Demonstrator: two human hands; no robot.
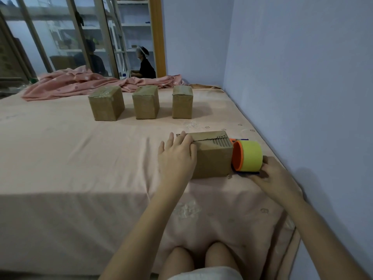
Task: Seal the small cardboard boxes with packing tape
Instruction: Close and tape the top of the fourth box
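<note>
Two hands worked the near box (212, 156) at once. The left hand (176, 158) lay flat against the box's left end, fingers nearly straight and spread over the upper corner, pressing rather than clutching anything. The right hand (271, 174) was curled around the handle of the tape dispenser (247, 156), gripping it low and from behind, so most of the handle was hidden; the yellow roll on its orange core stood touching the box's right end.

That box sat on the pink sheet (80, 158) near the bed's right edge, close to the wall (302, 77). Its top seam looked ragged, and I could not tell whether any tape lay across it yet.

To do this stroke well, the dispenser probably needed its tape end stuck firmly to the right face first, then a steady draw up and across the seam toward the bracing hand. The flat hand would have to push back evenly, since the soft bedding gives and a light box slides. Keeping the roll square to the seam should stop the strip from wandering off the flaps.

Farther back, three boxes (146, 102) stood in a row, well apart from the near one, their tops shiny as if already taped. Behind them lay a crumpled pink blanket (80, 83).
</note>
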